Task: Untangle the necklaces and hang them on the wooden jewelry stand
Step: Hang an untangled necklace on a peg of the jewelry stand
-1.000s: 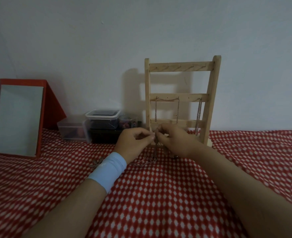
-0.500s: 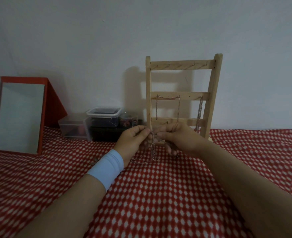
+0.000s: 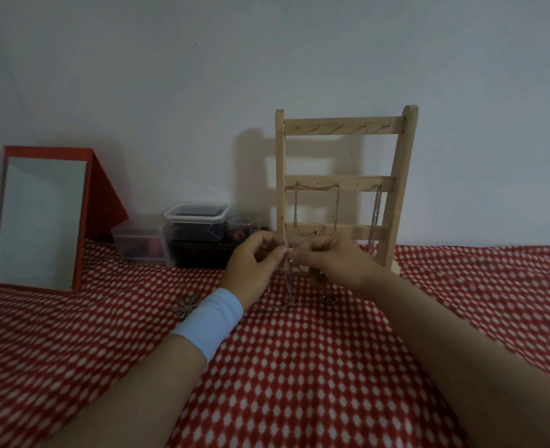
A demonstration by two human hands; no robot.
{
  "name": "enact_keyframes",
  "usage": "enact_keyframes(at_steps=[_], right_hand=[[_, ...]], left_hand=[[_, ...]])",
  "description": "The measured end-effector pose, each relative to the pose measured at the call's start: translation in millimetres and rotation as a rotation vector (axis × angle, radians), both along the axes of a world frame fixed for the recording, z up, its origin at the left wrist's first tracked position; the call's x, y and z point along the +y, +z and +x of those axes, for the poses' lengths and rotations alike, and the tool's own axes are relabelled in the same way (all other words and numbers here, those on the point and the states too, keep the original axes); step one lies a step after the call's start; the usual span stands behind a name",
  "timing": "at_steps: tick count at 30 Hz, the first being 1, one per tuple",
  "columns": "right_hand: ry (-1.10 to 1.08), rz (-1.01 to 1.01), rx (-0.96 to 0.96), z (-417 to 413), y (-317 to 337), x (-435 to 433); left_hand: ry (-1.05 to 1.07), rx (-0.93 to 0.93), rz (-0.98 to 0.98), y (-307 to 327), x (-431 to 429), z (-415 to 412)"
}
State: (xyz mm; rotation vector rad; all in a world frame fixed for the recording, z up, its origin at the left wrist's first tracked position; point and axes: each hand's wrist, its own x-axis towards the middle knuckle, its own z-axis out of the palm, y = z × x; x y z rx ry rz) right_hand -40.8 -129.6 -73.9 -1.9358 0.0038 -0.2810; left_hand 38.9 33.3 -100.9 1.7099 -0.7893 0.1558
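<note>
Closely set, the fingers [image 3: 280, 251] of both hands meet at one spot. The thumb and forefinger of the left hand [image 3: 251, 266] and of the right hand [image 3: 338, 261] each pinch the same thin metal chain necklace [image 3: 287, 286], nearly tip to tip. The remaining fingers are curled loosely and hold nothing. From that pinch the chain drops in several strands, and its lower end lies in a loose heap on the red cloth with white diamonds [image 3: 299, 367].

Just behind the hands stands the ladder-shaped wooden jewelry stand [image 3: 396, 176]. Its middle rail already carries a draped chain [image 3: 315, 188] strung between two pegs and a long hanging chain [image 3: 376, 218] near the right post. The top rail's pegs are bare. A flower-shaped pendant [image 3: 188, 303] lies on the cloth beside the light-blue wristband [image 3: 209, 321], and a small dark trinket [image 3: 328, 299] lies under the right wrist.

The step in hand looks like untangling: the person is working a knot or clasp at the pinch, though it is too small to tell which. The next move calls for easing the strands apart without tugging them tight. After that, the freed loop has to be lifted clear of the cloth and onto an empty peg.
</note>
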Motion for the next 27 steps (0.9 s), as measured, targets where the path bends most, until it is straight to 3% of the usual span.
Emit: enact_keyframes(at_steps=[8,11,19,21,23,27], right_hand=[[-0.073,-0.045,-0.078,4.6,-6.9,-5.5],[-0.088,-0.220,-0.127,5.8,-5.7,-6.6],[-0.113,-0.763,-0.240,7.0,2.5,-1.9],[-0.124,-0.823,-0.285,6.7,4.2,-0.8],[-0.118,-0.719,-0.274,5.9,4.6,0.8],[-0.021,-0.329,-0.069,0.7,7.9,4.9]], left_hand=[[-0.029,0.078,0.013,0.2,0.0,-4.4],[-0.029,0.154,-0.004,2.8,-0.5,-5.0],[-0.020,0.126,0.271,9.1,4.3,-0.9],[-0.068,0.154,0.312,10.2,5.6,-0.9],[-0.121,0.181,0.306,11.2,6.5,-1.8],[-0.171,0.211,0.180,13.9,8.6,-2.1]])
